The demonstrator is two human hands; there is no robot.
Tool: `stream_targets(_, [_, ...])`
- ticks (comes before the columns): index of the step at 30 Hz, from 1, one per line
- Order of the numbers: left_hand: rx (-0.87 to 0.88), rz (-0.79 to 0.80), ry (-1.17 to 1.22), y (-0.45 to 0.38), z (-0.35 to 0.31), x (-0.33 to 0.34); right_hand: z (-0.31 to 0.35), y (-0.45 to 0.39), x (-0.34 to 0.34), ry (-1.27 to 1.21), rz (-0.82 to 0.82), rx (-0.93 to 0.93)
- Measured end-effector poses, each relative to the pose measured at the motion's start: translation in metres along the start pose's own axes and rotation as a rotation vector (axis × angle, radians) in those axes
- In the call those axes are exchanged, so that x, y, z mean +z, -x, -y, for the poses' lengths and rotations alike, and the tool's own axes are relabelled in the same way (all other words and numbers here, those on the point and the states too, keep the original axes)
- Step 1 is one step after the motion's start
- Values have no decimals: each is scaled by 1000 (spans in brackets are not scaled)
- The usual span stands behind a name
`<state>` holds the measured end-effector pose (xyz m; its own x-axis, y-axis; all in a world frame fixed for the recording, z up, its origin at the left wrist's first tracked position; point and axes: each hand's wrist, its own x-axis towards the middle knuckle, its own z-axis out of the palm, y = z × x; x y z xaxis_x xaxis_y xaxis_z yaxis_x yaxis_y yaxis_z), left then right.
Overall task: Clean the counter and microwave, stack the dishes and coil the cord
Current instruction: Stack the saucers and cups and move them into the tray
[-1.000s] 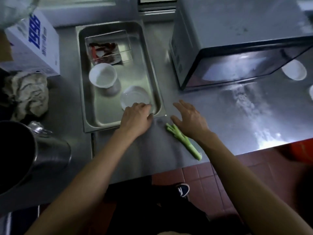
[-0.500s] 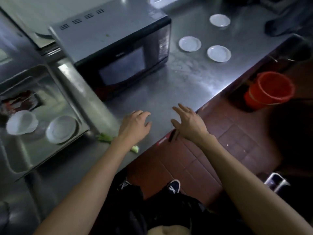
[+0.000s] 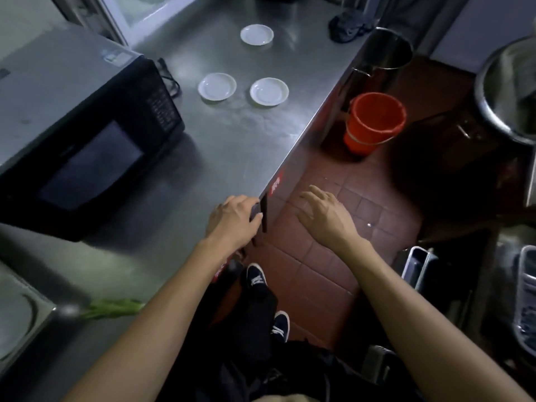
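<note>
Dim kitchen, red-brown tiled floor (image 3: 319,256)

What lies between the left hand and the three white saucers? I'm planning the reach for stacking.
Only bare steel counter separates the left hand from the saucers, in the head view.

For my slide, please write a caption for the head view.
Left hand at counter edge, three white saucers unstacked beside the microwave.

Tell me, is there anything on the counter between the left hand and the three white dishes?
Nothing visible. The left hand is at the counter edge, and bare steel runs to the three white dishes. The microwave stands to the left.
</note>
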<state>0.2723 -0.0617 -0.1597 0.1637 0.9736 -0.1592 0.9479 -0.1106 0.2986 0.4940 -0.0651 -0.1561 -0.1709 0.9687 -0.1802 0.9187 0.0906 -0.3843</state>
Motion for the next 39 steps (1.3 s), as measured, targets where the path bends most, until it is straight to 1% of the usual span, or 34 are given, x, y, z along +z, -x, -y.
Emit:
stream_targets(6, [-5, 23, 71, -59, 10, 20, -20, -51, -1, 37, 8, 23])
stream_targets(10, [-47, 41, 121, -109, 27, 24, -21, -98, -10, 50, 33, 35])
stream_targets(13, [-58, 36, 145, -145, 34, 17, -21, -133, -19, 77, 55, 22])
stream_targets(16, [-54, 33, 154, -177, 36, 5, -19, -169, -31, 59, 33, 14])
stream_targets(23, [-93, -28, 186, -228, 56, -24, -8, -246, -42, 78, 44, -39])
stream_targets(26, [-145, -16, 180, -250, 68, -25, -9, -279, -39, 107, 77, -87])
stream_targets(30, [-202, -4, 187, -279, 79, -19, -15, -329, -31, 139, 163, -127])
stream_targets(39, [-356, 10, 152, -375, 69, -22, -41, -466, -21, 234, 286, -279])
